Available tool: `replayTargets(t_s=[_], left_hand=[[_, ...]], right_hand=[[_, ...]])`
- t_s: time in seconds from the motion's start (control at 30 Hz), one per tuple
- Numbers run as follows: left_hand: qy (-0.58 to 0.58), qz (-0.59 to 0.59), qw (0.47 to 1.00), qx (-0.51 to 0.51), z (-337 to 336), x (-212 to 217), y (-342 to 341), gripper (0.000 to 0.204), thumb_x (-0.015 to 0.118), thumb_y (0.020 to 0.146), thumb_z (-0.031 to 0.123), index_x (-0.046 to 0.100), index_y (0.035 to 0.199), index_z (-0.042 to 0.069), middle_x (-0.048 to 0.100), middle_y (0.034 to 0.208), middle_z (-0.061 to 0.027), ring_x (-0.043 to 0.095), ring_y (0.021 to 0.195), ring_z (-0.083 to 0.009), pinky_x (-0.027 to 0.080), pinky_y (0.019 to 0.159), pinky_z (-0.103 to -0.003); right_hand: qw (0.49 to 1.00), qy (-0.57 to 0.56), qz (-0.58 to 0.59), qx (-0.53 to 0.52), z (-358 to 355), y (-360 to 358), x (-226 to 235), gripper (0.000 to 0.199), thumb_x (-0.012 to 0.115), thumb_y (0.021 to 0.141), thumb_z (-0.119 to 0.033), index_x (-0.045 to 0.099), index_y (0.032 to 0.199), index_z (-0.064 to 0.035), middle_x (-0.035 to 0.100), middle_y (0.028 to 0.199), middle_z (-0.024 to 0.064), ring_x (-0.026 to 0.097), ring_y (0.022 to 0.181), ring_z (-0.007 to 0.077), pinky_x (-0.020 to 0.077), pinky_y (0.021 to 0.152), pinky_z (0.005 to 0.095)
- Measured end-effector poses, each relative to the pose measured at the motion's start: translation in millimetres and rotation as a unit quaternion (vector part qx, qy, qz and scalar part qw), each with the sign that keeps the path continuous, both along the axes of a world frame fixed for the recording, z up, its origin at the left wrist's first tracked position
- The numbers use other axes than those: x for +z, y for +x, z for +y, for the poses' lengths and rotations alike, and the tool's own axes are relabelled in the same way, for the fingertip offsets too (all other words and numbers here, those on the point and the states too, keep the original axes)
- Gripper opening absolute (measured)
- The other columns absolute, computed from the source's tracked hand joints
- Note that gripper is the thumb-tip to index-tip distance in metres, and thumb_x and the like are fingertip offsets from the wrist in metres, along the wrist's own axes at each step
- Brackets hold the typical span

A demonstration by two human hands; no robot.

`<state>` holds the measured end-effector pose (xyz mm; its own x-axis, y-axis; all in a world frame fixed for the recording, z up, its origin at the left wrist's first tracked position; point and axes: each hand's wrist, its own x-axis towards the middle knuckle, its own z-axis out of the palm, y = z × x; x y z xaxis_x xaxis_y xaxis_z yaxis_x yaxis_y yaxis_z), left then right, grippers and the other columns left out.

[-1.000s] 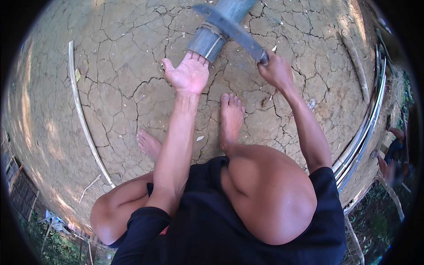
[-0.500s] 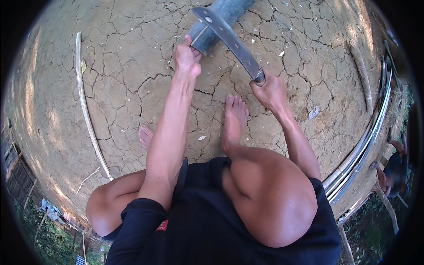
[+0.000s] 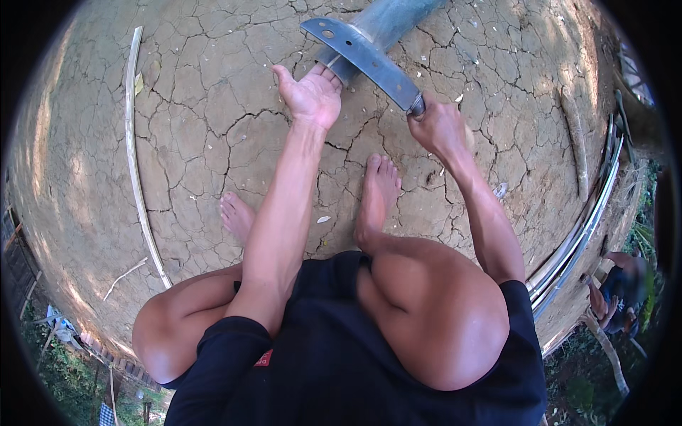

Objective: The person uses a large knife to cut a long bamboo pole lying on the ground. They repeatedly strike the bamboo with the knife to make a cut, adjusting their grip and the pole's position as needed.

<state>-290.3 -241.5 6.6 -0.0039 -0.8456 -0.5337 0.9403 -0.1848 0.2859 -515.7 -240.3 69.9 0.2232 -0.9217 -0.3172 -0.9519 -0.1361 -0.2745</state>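
I squat on cracked dry earth [image 3: 213,135]. A thick grey-green bamboo pole [image 3: 383,25] lies on the ground ahead, its cut end toward me. My left hand [image 3: 309,96] rests with its fingers around that near end. My right hand [image 3: 437,128] grips the handle of a long broad-bladed knife [image 3: 362,57]. The blade is raised and slants up to the left across the bamboo end, above my left hand. My bare feet [image 3: 376,192] stand just below the hands.
A thin pale bamboo strip [image 3: 135,163] curves along the ground at left. A bundle of long split strips [image 3: 582,227] lies along the right edge. Another person [image 3: 618,291] crouches at far right. Small chips and twigs dot the earth.
My left hand has turned from gripping the bamboo's side to resting on its near end. The knife has swung so that its blade lies lower and more across the pole.
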Motion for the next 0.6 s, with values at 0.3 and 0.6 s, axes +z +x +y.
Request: replayTargets(t_s=[0.3, 0.6], left_hand=[[-0.038, 0.038, 0.998, 0.02, -0.2, 1.9, -1.7, 0.126, 0.018, 0.083, 0.092, 0.025, 0.148, -0.016, 0.037, 0.152, -0.0283, 0.034, 0.142, -0.036, 0.017, 0.122, -0.044], [-0.029, 0.06, 0.997, 0.023, 4.3, 14.8, -6.3, 0.118, 0.015, 0.088, 0.086, 0.015, 0.153, -0.012, 0.029, 0.157, -0.0269, 0.027, 0.147, -0.0371, 0.012, 0.124, -0.046]], right_hand=[[0.993, 0.033, -0.028, -0.112, -30.2, -13.7, 7.0, 0.021, 0.064, 0.081, -0.021, 0.067, 0.094, -0.005, 0.069, 0.074, 0.0255, 0.07, 0.073, 0.0422, 0.0559, 0.071, 0.0511], [0.994, 0.032, -0.038, -0.092, -25.5, -19.8, -0.1, 0.027, 0.066, 0.081, -0.026, 0.066, 0.097, -0.0044, 0.069, 0.077, 0.0247, 0.07, 0.076, 0.0424, 0.0552, 0.075, 0.0523]])
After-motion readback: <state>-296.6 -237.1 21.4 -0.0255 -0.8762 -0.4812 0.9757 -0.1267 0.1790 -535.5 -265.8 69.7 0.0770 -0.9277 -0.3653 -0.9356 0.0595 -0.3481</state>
